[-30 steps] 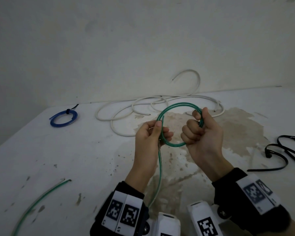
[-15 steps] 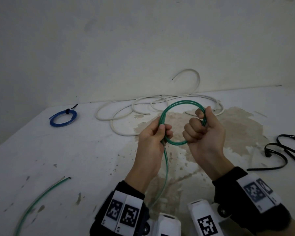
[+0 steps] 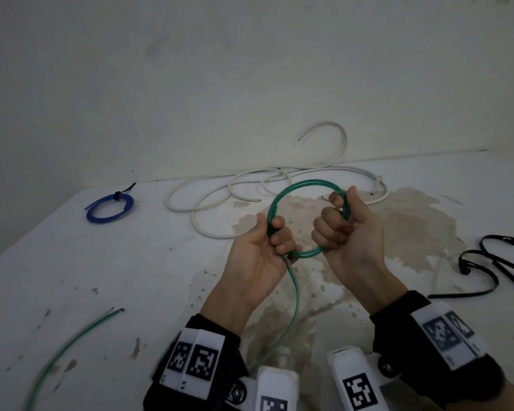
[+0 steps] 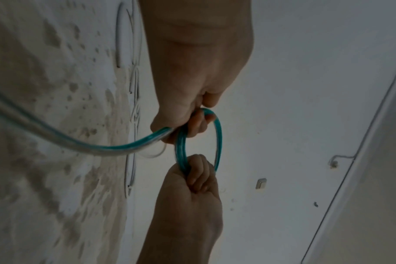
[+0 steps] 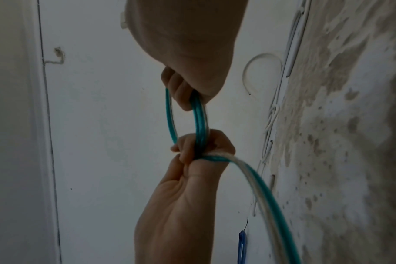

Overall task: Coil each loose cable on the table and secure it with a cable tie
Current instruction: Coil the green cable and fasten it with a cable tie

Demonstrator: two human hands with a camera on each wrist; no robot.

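A green cable (image 3: pixel 306 183) is wound into a small coil of a few turns, held up over the table. My left hand (image 3: pixel 275 234) grips the coil's left side, fingers curled round the strands. At the coil's right side my right hand (image 3: pixel 334 222) holds it in a fist. The loose tail (image 3: pixel 294 295) drops from the left hand toward me, and its end (image 3: pixel 72 342) lies on the table at the near left. In the left wrist view the coil (image 4: pixel 217 135) hangs between both hands. The right wrist view shows the coil (image 5: pixel 200 117) with the tail (image 5: pixel 260 187) running off.
A loose white cable (image 3: pixel 208 197) sprawls at the back of the table (image 3: pixel 57 262). A blue coil (image 3: pixel 110 207), tied with a black tie, lies at the back left. Several black cable ties (image 3: pixel 487 262) lie at the right. A wall rises behind the table.
My left thumb was stretched up along the coil; now the left fingers are curled round its left side. The hanging tail has swung a little to the right. The right hand keeps its grip.
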